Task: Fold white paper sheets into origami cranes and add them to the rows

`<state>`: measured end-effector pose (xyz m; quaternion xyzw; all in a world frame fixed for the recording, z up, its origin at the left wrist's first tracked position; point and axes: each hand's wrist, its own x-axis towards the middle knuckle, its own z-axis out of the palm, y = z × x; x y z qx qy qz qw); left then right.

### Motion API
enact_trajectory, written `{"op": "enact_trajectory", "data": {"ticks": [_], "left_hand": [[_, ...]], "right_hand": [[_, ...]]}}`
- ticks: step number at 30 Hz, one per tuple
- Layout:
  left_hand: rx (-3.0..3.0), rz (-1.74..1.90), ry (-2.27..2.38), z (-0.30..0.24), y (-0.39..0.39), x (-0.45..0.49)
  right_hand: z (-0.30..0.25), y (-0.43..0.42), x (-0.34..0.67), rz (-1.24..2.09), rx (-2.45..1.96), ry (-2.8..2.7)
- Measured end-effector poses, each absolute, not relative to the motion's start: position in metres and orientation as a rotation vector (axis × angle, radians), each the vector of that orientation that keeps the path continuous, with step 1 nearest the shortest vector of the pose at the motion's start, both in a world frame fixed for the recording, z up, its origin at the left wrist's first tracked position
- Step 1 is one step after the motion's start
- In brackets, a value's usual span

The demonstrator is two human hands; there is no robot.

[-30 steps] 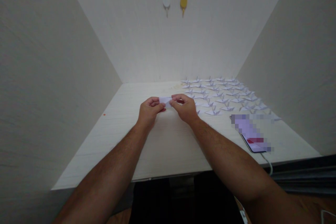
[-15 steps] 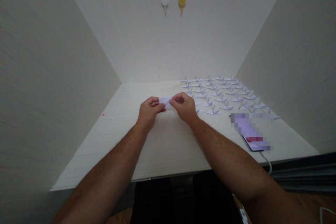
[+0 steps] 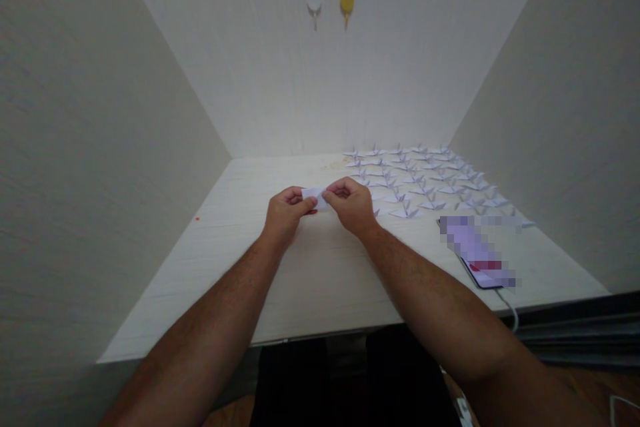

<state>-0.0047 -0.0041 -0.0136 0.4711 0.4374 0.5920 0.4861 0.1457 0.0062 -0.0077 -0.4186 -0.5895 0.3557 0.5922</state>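
A small piece of white paper (image 3: pixel 313 197), folded to a rectangle, is held level above the table between both hands. My left hand (image 3: pixel 287 213) is closed on its left end, thumb on top and fingers curled behind. At the right end my right hand (image 3: pixel 353 203) pinches the paper between thumb and forefinger. The two thumb tips are close together on its face. Parts of the paper are covered by the fingers. To the right of my right hand stand several folded white paper cranes (image 3: pixel 431 204).
A phone (image 3: pixel 475 253) with a blurred screen lies at the right, its white cable (image 3: pixel 509 307) running over the front edge. The white table (image 3: pixel 215 260) is walled on three sides. Two hooks, one white (image 3: pixel 314 1) and one yellow (image 3: pixel 347 3), hang on the back wall.
The left thumb and the paper have shifted very slightly, and the paper's left end sits a little lower. Both hands keep their hold. The cranes and phone stay put.
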Motion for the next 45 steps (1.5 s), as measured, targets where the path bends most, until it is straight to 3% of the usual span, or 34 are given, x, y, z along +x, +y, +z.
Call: {"op": "enact_trajectory", "data": {"ticks": [29,45], "left_hand": [[1.214,1.527,1.102,-0.0144,-0.0026,-0.0035],[1.339,1.483,1.206,-0.0112,-0.0050,-0.0030]], "right_hand": [[-0.0124,0.0080,0.1420,0.937,-1.010,-1.319],[-0.0140,0.0056,0.1422,0.835,-0.988,-1.443]]}}
